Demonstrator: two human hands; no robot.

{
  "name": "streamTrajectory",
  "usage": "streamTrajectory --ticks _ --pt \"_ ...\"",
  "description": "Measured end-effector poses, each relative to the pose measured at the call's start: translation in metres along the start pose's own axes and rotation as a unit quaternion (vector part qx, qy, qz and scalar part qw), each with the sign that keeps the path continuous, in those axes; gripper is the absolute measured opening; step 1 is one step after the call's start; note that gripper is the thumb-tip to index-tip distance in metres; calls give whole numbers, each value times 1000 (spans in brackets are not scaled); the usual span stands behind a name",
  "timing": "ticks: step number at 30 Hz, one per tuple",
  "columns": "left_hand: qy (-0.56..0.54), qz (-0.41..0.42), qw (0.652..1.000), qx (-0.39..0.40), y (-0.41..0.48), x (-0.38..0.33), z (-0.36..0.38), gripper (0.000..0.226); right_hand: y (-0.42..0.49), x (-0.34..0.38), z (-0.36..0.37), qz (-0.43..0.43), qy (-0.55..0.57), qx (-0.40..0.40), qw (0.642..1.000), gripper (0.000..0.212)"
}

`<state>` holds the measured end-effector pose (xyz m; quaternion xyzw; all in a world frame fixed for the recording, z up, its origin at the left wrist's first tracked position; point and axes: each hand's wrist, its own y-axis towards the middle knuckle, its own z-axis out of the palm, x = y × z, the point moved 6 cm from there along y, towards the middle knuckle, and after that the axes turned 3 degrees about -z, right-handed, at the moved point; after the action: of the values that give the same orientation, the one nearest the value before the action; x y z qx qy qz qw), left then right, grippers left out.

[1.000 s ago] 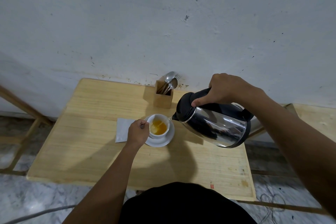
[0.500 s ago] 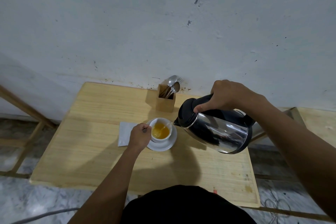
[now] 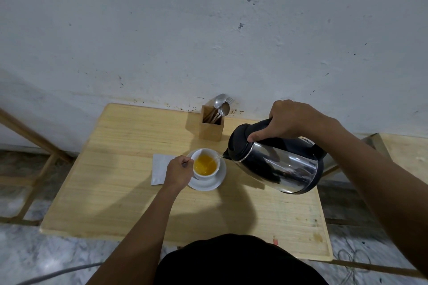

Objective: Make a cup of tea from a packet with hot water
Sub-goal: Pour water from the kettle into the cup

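A white cup holding yellow-orange liquid sits on a white saucer near the middle of the wooden table. My left hand is closed on the cup's handle at its left side. My right hand grips the black handle of a steel kettle, which is tilted left with its spout at the cup's right rim. A thin stream of water runs from the spout into the cup. A white packet lies flat just left of the saucer, partly under my left hand.
A wooden holder with spoons and a fork stands at the table's back edge against the white wall. Wooden frames stand at the far left and far right. A cable lies on the marble floor at the lower right.
The liquid in the cup has risen while the kettle stays tilted over it. The view has shifted slightly; both hands keep their holds.
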<state>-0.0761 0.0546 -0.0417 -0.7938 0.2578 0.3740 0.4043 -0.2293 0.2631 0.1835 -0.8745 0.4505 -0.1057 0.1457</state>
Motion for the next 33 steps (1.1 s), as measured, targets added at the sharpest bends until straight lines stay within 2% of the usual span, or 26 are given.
streamTrajectory --ticks 11,33 --pt "-1 -5 1000 1 2 4 1 20 0 3 -1 3 -1 0 1000 77" --pt "-5 2 1000 1 3 4 1 18 -2 6 -7 -3 -10 -9 1000 76"
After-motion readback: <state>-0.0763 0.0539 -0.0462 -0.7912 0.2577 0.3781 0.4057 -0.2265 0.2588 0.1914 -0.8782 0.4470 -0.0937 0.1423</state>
